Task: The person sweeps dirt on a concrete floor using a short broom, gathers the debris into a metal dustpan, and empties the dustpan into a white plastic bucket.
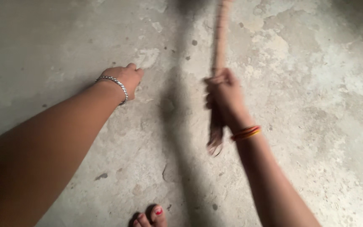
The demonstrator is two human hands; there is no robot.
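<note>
Broom handle sits clenched in the right hand at about three o'clock from the bare foot, its frayed end hanging below the fist toward six o'clock and its long part running off toward twelve; the left hand, at ten o'clock, is loosely curled on nothing that can be seen. Motion blur suggests a fast swing, so the stick could slip from the one-handed hold or scrape the rough concrete floor. The broom's far end is cut off at the top edge, and the blur hides the fingers' exact wrap.
</note>
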